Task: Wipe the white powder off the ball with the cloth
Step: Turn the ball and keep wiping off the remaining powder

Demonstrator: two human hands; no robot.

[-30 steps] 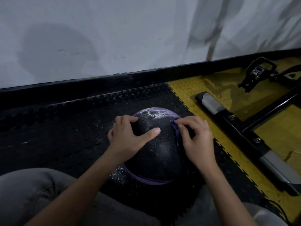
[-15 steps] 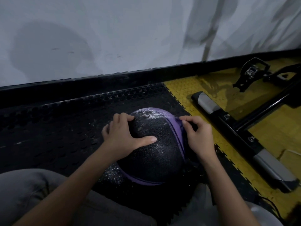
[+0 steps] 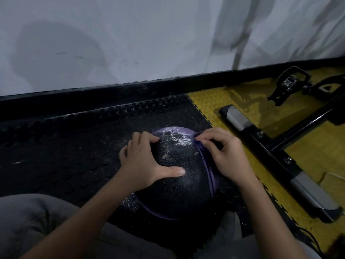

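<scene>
A black, textured ball (image 3: 179, 184) with purple bands sits on the black floor mat between my knees. White powder (image 3: 175, 137) covers a patch on its top far side. My left hand (image 3: 141, 163) grips the ball's left side, fingers curled over the top and thumb stretched across the front. My right hand (image 3: 227, 157) lies against the upper right side, fingertips pinched on a small purple fold of cloth (image 3: 197, 142) right beside the powder patch. Most of the cloth is hidden under that hand.
Spilled powder (image 3: 128, 202) speckles the black mat (image 3: 65, 146) left of the ball. A black and silver exercise-machine frame (image 3: 270, 146) with a pedal (image 3: 289, 81) lies on the yellow mat (image 3: 209, 103) to the right. A white wall with a black skirting (image 3: 112, 94) stands close behind.
The ball has turned a little, so the purple band on its right side shows more. My right fingertips have shifted up to the edge of the powder patch. My left hand keeps its grip.
</scene>
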